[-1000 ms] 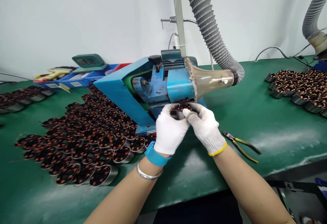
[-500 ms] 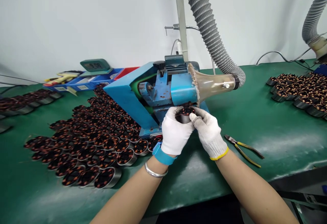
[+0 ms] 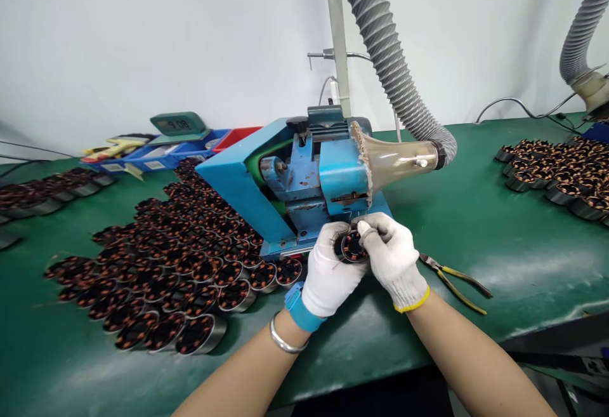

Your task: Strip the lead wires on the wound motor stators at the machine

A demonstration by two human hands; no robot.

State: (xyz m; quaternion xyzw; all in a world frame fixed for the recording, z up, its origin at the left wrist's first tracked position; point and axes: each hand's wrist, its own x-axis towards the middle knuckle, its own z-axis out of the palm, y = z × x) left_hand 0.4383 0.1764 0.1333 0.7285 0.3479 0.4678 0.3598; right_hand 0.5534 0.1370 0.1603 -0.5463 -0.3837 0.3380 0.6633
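Note:
A round metal-rimmed motor stator (image 3: pixel 353 246) with dark windings and copper-coloured spots is held just in front of the blue machine (image 3: pixel 304 179). My left hand (image 3: pixel 330 271), in a white glove, wraps round its left side and underside. On its upper right edge, my gloved right hand (image 3: pixel 390 249) has thumb and fingers pinched together; a thin wire end seems to be between them, though it is too small to tell. The stator's open face is tilted up toward the camera. A slot (image 3: pixel 349 198) in the machine's blue cover shows above both hands.
Many similar stators (image 3: pixel 195 331) stand in rows to the left, and more (image 3: pixel 568 191) lie at the far right. Yellow-handled cutters (image 3: pixel 454 280) rest right of my right hand. A grey hose (image 3: pixel 390 55) joins the machine's clear funnel (image 3: pixel 399 160). Blue bins (image 3: pixel 166 158) sit behind.
Both hands have come down and back from the machine's slot with the stator, whose face now tilts more toward the camera. My right fingers have shifted to its upper edge.

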